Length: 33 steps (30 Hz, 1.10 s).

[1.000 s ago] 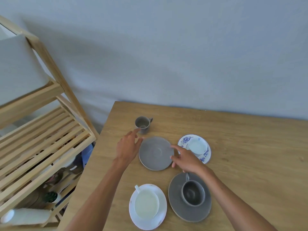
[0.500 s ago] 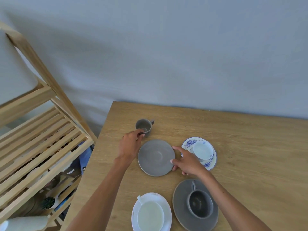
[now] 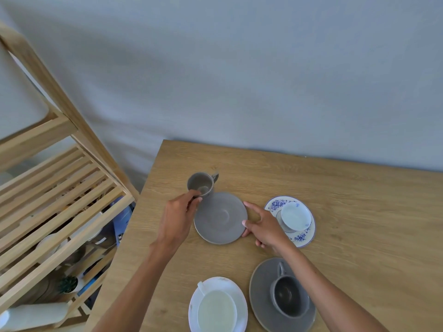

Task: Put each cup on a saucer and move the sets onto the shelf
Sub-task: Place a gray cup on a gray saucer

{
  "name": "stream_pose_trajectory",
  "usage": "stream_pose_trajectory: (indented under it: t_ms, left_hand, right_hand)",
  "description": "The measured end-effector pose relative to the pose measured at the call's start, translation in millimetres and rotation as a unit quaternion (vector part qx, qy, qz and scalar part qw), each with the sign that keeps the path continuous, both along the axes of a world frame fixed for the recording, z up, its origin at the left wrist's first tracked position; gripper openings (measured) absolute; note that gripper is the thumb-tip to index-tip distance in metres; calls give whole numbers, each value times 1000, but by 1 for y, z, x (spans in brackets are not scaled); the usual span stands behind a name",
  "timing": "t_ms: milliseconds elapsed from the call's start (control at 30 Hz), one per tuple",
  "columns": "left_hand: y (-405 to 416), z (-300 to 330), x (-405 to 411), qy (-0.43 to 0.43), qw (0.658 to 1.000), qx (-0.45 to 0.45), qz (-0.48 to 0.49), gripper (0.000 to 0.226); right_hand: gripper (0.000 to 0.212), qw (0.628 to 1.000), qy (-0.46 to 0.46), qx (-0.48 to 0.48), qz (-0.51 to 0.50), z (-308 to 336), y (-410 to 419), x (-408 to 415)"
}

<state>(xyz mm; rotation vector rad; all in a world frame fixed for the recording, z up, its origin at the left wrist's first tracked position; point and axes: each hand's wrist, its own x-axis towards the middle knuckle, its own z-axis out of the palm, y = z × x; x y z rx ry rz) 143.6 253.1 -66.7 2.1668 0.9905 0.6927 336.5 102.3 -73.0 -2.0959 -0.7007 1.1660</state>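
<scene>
A small grey cup point(image 3: 201, 184) sits tilted at the far left of the wooden table, its near rim pinched by my left hand point(image 3: 178, 218). Just in front of it lies an empty grey saucer point(image 3: 220, 218). My right hand point(image 3: 263, 227) grips that saucer's right edge with thumb and fingers. A white cup point(image 3: 295, 216) rests on a blue-flowered saucer point(image 3: 275, 203) to the right. Nearer me, a dark grey cup point(image 3: 288, 297) stands on a grey saucer point(image 3: 260, 283), and a white cup point(image 3: 217, 311) on a white saucer point(image 3: 236, 287).
A slatted wooden shelf unit point(image 3: 60, 188) stands left of the table, its upper slats bare. Lower levels hold dishes, a small plant point(image 3: 68, 283) and a white roll point(image 3: 33, 316). A grey wall is behind the table point(image 3: 359, 212).
My left hand reached forward and closed on the small grey cup's rim, tipping it. My right hand settled on the empty grey saucer's edge. The view shifted down and right.
</scene>
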Motion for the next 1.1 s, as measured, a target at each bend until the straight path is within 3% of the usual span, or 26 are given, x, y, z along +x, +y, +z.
stream_pose_trajectory:
  t_ms: [333,1100]
  left_hand:
    - [-55,-15,-7,21,999,2,-50,12]
    - [-51,-15,-1,74,996,23,-49,24]
  right_hand:
    - [59,999,27,15,-17,-7,12,-1]
    - [58,998,45,25,-27,-12,11,-3]
